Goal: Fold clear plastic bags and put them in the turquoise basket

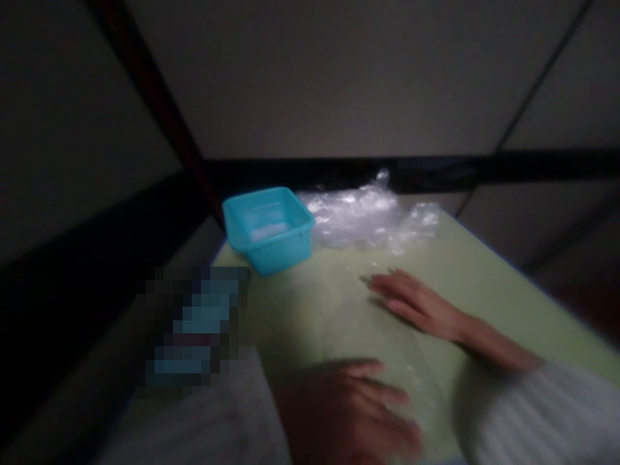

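Note:
A thin clear plastic sheet or bag point(351, 316) lies flat on the yellow-green table point(489, 278), its outline faint. My right hand point(414, 300) rests over its far right side, fingers stretched out and palm down. Lower in the view, my left hand point(356, 410) is spread over the near part of the same plastic, somewhat blurred. Neither hand grips anything. Whether the left fingertips press on the plastic or hover just above it, I cannot tell.
A turquoise plastic basket point(283, 252) with something whitish inside stands at the far left. Beside it lies a crumpled heap of clear plastic point(363, 216). A pixelated flat object point(203, 320) is at the left edge. Panelled walls point(339, 77) border the table's far side.

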{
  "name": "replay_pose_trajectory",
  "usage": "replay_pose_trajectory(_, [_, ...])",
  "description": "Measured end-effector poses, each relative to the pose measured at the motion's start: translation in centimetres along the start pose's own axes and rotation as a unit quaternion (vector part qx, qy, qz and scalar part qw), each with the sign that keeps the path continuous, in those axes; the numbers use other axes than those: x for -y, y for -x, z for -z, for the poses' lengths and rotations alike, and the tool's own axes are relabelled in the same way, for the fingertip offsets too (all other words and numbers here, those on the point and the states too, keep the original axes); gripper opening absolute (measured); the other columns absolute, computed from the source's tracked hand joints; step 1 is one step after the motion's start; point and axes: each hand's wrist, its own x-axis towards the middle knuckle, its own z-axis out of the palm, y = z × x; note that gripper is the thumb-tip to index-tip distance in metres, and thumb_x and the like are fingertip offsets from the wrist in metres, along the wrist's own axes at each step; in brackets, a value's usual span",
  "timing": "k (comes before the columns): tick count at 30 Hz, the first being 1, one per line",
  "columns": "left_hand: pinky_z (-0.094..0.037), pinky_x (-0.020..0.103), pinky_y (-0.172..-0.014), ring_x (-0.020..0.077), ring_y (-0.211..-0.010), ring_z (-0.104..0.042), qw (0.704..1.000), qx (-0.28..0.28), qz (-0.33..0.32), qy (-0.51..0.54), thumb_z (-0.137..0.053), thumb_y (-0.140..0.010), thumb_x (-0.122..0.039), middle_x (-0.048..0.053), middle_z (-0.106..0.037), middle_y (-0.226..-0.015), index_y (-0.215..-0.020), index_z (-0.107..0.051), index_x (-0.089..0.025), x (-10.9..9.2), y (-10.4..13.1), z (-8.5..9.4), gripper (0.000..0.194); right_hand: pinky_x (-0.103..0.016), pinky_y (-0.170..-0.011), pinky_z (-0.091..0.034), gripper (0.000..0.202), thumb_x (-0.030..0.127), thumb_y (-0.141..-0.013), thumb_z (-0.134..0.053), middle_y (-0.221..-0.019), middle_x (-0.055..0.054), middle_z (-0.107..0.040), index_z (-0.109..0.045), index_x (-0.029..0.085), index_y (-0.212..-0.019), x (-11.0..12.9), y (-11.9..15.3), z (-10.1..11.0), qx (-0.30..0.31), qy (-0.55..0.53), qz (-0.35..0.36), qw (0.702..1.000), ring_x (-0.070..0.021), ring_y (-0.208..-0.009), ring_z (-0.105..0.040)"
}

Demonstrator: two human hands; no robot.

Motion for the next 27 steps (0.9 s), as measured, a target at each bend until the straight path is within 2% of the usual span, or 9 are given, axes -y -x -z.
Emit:
replay_pose_trajectory(3, [-0.01,0.037,-0.116,0.0137,-0.121,-0.05,0.999,-0.051,0.001,0.008,-0.042,-0.092,-0.033,-0.001,-0.068,-0.112,-0.122,-0.053,-0.027,-0.1,0.1,0.3,0.032,-0.058,-0.107,-0.023,0.037,0.035,-0.095,-0.04,-0.132,-0.009,-0.053,-0.045,0.024,-0.13,-0.4,0.1,0.1,-0.007,0.034,-0.022,0.999,-0.0253,-0.122,-0.048])
replay_pose_trajectory(6, [-0.018,0.042,-0.114,0.018,-0.115,-0.055,0.987,-0.148,0.023,-0.055,-0.045,-0.089,-0.033,0.005,-0.066,-0.115,-0.118,-0.055,-0.02,0.9,0.3,1.1,0.034,-0.055,-0.105,-0.03,0.038,0.036,-0.096,-0.038,-0.127,-0.01,-0.057,-0.046,0.021,-0.13,-0.6,0.1,0.4,-0.034,0.044,-0.045,0.997,-0.025,-0.117,-0.053])
replay_pose_trajectory(9, [-0.024,0.045,-0.111,0.019,-0.116,-0.055,0.939,-0.249,0.159,-0.174,-0.039,-0.09,-0.021,0.01,-0.062,-0.121,-0.118,-0.055,-0.015,3.0,0.9,2.3,0.032,-0.05,-0.1,-0.04,0.04,0.037,-0.095,-0.039,-0.123,-0.012,-0.059,-0.046,0.018,-0.13,-0.5,0.1,0.4,-0.033,0.051,-0.061,0.996,-0.0255,-0.111,-0.057])
replay_pose_trajectory(12, [-0.025,0.049,-0.11,0.0229,-0.123,-0.048,0.901,-0.219,0.284,-0.243,-0.041,-0.09,-0.023,0.015,-0.055,-0.13,-0.127,-0.045,-0.01,5.4,1.6,3.0,0.04,-0.052,-0.101,-0.038,0.042,0.037,-0.094,-0.042,-0.126,-0.013,-0.057,-0.046,0.018,-0.131,-0.6,0.0,0.1,-0.012,0.07,-0.05,0.996,-0.0262,-0.112,-0.057])
replay_pose_trajectory(16, [-0.018,0.055,-0.11,0.0267,-0.133,-0.034,0.881,-0.17,0.345,-0.275,-0.04,-0.092,-0.03,0.018,-0.042,-0.14,-0.137,-0.031,-0.008,7.2,2.5,3.1,0.051,-0.054,-0.106,-0.031,0.043,0.037,-0.094,-0.041,-0.134,-0.012,-0.05,-0.043,0.019,-0.134,-0.8,0.0,0.0,-0.02,0.079,-0.032,0.996,-0.026,-0.122,-0.049])
replay_pose_trajectory(18, [-0.017,0.052,-0.112,0.0259,-0.137,-0.025,0.884,-0.178,0.333,-0.276,-0.039,-0.093,-0.031,0.019,-0.033,-0.145,-0.14,-0.025,-0.008,7.3,2.7,3.1,0.054,-0.05,-0.106,-0.033,0.044,0.037,-0.095,-0.04,-0.138,-0.01,-0.047,-0.041,0.021,-0.135,-0.6,0.0,0.1,-0.022,0.066,-0.014,0.998,-0.0242,-0.125,-0.045])
replay_pose_trajectory(22, [-0.015,0.044,-0.114,0.0229,-0.141,-0.011,0.928,-0.155,0.227,-0.252,-0.039,-0.093,-0.032,0.015,-0.016,-0.152,-0.144,-0.012,-0.012,6.0,2.2,3.2,0.061,-0.045,-0.109,-0.029,0.053,0.039,-0.094,-0.04,-0.145,-0.011,-0.035,-0.029,0.019,-0.143,0.7,-0.1,-0.1,0.018,0.056,0.044,0.997,-0.0224,-0.133,-0.034])
replay_pose_trajectory(25, [-0.015,0.041,-0.115,0.0247,-0.141,-0.01,0.958,-0.109,0.151,-0.219,-0.041,-0.092,-0.041,0.017,-0.013,-0.152,-0.145,-0.01,-0.01,4.9,1.6,3.2,0.069,-0.048,-0.112,-0.018,0.073,0.048,-0.091,-0.044,-0.15,-0.016,-0.022,-0.013,0.012,-0.146,1.8,0.1,-0.7,0.075,0.078,0.08,0.991,-0.0247,-0.138,-0.02])
replay_pose_trajectory(27, [-0.015,0.04,-0.115,0.0262,-0.14,-0.012,0.972,-0.071,0.113,-0.194,-0.043,-0.09,-0.048,0.019,-0.015,-0.152,-0.144,-0.012,-0.007,4.5,1.4,3.1,0.075,-0.049,-0.113,-0.014,0.082,0.054,-0.088,-0.046,-0.15,-0.019,-0.017,-0.01,0.009,-0.146,2.0,0.2,-1.2,0.103,0.092,0.088,0.986,-0.0261,-0.139,-0.015])
